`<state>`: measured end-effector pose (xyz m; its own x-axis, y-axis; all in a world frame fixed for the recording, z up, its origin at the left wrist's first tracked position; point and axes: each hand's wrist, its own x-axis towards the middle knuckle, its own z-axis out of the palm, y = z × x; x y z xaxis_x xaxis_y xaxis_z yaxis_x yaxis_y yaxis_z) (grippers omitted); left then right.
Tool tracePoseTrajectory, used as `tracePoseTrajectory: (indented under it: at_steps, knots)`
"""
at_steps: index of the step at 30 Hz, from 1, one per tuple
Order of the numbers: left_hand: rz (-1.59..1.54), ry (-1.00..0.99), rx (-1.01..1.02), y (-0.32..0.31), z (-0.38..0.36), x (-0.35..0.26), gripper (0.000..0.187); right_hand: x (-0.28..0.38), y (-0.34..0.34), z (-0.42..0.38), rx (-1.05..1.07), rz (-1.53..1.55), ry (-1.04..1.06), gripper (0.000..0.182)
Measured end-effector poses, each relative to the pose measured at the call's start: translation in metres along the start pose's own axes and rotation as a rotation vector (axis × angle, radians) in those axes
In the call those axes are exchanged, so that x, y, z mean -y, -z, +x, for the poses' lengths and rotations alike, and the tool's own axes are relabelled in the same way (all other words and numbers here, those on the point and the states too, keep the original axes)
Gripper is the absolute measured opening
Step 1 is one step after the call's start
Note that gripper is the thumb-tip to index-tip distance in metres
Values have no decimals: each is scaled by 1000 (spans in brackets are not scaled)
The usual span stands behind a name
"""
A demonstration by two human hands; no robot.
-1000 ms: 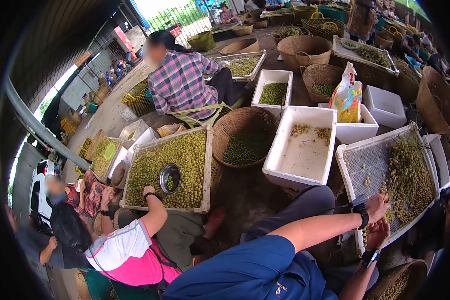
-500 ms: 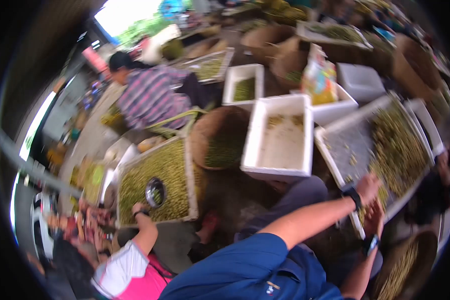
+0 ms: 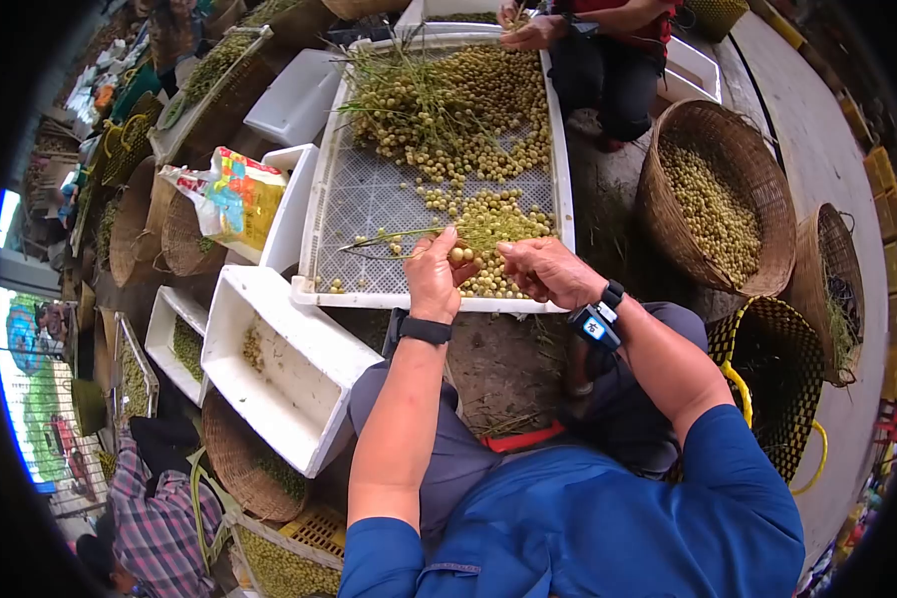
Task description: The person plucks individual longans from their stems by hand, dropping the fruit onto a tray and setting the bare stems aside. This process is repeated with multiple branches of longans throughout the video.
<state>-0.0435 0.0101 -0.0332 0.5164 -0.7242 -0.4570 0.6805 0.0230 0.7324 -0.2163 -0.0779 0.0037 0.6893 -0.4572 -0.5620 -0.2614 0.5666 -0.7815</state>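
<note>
Over the near edge of a white mesh tray (image 3: 369, 189), both my hands work on a thin green stem (image 3: 394, 239) with small branches and round yellow-green fruits. My left hand (image 3: 435, 271) has its thumb and fingers closed round the stem. To its right, my right hand (image 3: 550, 271) is pinched at the stem's branching end; just what lies between its fingertips is too small to tell. Loose fruits (image 3: 498, 219) lie right under and beyond my hands. Farther back in the tray is a heap of fruits with leafy stems (image 3: 399, 100).
White foam box (image 3: 279, 369) at the near left, colourful bag (image 3: 234, 199) behind it. Fruit-filled wicker basket (image 3: 713, 209) and yellow-black woven basket (image 3: 767, 369) on the right. A co-worker's hands (image 3: 533, 30) are at the tray's far edge; another person in plaid (image 3: 164, 528) sits lower left.
The view has swung round to the right, so the tray now lies straight ahead. My hands, before close together at the tray's edge, are now apart with the stem between them.
</note>
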Motion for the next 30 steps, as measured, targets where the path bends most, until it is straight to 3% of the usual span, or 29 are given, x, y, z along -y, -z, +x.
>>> tracePoseTrajectory:
  at_steps: [7,11,19,27,30]
  knots:
    - [-4,68,18,-9,9,-13,13,9,5,24,-33,77,194,40]
    - [86,45,-16,-20,8,-15,20,5,6,34,-80,202,155,39]
    - [144,-78,-75,-24,16,-15,21,8,14,30,159,154,105,35]
    - [113,-94,-119,-24,19,-10,24,10,5,29,26,-106,162,39]
    - [133,-51,-87,-20,18,-7,24,14,6,23,118,-52,185,38]
